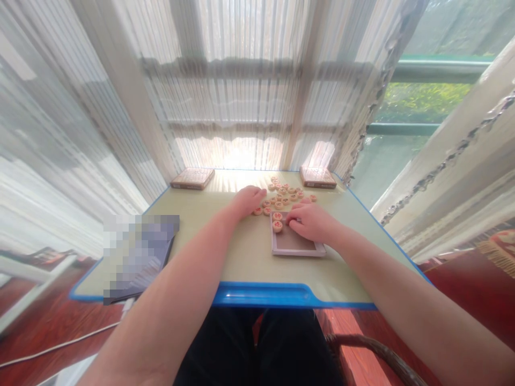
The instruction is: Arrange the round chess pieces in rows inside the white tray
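Note:
Round wooden xiangqi pieces (279,205) with painted characters lie loose in a cluster on the table. Just left of them, my left hand (250,199) rests low at the tabletop, fingers pointing toward the cluster and holding nothing visible. Two pieces (277,227) with red characters sit one behind the other along the left side of a shallow open box (298,253). Over this box's far part is my right hand (308,221), its fingers bent down and drawn together beside the two pieces. Whatever is under those fingertips is hidden.
A flat box (193,178) lies at the table's far left, and a similar flat box (317,177) at the far right. A tablet-like device (171,249), partly pixelated, lies at left with a white cable (60,343). Sheer curtains (241,107) hang behind the blue-edged table (354,268).

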### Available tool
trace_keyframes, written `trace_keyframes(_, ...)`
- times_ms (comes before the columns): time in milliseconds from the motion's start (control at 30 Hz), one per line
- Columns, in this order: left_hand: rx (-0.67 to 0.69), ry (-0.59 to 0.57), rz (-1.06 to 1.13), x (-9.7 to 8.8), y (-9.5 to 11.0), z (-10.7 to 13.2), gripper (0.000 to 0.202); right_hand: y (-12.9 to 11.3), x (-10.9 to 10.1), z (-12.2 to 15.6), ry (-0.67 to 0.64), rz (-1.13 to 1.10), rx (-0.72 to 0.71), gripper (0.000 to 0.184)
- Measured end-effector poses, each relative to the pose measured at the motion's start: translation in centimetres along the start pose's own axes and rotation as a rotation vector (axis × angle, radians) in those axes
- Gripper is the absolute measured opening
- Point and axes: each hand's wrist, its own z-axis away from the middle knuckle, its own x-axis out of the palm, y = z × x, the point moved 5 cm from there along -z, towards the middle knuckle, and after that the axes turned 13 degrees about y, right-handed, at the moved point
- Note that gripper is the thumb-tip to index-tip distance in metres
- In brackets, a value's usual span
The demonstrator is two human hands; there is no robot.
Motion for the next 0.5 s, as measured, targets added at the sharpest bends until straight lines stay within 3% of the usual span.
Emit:
trace_keyframes(267, 0.003, -0.021, -0.055, -0.26, 0.35, 0.11, 0.044, -0.17, 0.47, 0.16, -0.059, 0.036, 0.003, 0.027)
trace_keyframes(500, 0.0, -0.016, -0.068, -0.3, 0.52, 0.21, 0.044, -0.17, 0.17, 0.11, -0.036, 0.011, 0.026, 0.026)
